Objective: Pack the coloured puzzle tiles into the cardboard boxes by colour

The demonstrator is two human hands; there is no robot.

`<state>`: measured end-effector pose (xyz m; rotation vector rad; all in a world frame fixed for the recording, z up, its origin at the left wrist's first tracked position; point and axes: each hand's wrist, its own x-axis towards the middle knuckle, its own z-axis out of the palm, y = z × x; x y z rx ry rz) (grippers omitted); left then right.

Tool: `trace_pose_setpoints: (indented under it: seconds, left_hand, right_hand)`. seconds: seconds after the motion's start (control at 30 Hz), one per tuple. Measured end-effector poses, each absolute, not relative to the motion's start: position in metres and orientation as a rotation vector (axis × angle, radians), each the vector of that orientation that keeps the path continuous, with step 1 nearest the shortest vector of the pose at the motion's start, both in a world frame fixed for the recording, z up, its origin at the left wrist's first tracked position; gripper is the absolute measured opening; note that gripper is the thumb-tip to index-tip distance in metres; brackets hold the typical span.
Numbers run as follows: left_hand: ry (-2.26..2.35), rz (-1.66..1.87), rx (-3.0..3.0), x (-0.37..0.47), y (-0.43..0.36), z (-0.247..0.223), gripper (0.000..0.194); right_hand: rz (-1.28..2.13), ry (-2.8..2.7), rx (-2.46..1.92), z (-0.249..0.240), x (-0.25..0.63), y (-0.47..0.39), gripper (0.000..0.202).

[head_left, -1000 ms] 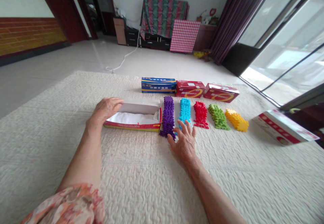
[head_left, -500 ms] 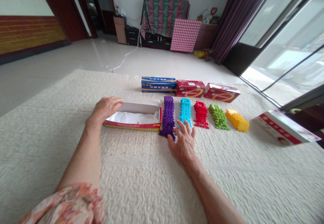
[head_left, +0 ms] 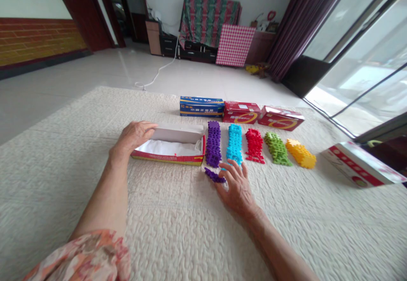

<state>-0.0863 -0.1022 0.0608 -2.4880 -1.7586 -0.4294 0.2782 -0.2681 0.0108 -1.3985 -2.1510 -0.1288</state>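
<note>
My left hand [head_left: 136, 136] grips the raised back flap of an open red and white box [head_left: 171, 159] that has white material [head_left: 170, 147] inside. In my right hand [head_left: 234, 185], between thumb and fingers, is a small purple piece [head_left: 213, 175], just in front of a row of purple pieces [head_left: 213, 143]. To the right of that row lie light-blue pieces [head_left: 234, 141], red pieces [head_left: 254, 144], green pieces [head_left: 277, 147] and yellow pieces [head_left: 300, 153], each colour overlapping in its own row.
Behind the rows stand a blue box [head_left: 201, 107] and two red boxes [head_left: 241, 112]. A white and red box [head_left: 361, 164] lies at the right on the quilted cream cover [head_left: 165, 226]. Farther back are a cabinet [head_left: 168, 45] and a white cable [head_left: 159, 70].
My right hand has drawn the purple piece away from the near end of the purple row, towards me. My left hand stays at the box. The view has shifted slightly.
</note>
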Motion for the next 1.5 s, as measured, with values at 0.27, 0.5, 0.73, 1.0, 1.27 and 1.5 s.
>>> trace_pose_setpoints:
  seconds: [0.27,0.5,0.73,1.0,1.27,1.5]
  left_hand:
    - [-1.778,-0.410,-2.492,-0.087,-0.101,0.060,0.042]
    - [-1.772,-0.412,-2.478,-0.087,-0.101,0.059,0.043]
    - [-1.773,-0.403,-2.479,-0.088,-0.100,0.058,0.043]
    - [-1.778,-0.413,-2.492,-0.087,-0.101,0.059,0.042]
    - [-1.796,-0.506,-2.499,-0.087,-0.102,0.060,0.041]
    - [-1.934,-0.684,-2.455,-0.083,-0.112,0.075,0.039]
  right_hand:
    - [-0.002,-2.311,-1.348,0.023,0.285,-0.281,0.020]
    - [-0.088,-2.183,-1.359,0.027,0.283,-0.267,0.016]
    - [-0.228,-2.108,-1.564,0.034,0.273,-0.226,0.026]
    - [-0.276,-2.181,-1.640,0.030,0.262,-0.216,0.040]
    - [-0.266,-2.197,-1.599,0.027,0.262,-0.214,0.038]
    - [-0.306,-2.209,-1.611,0.032,0.267,-0.213,0.034]
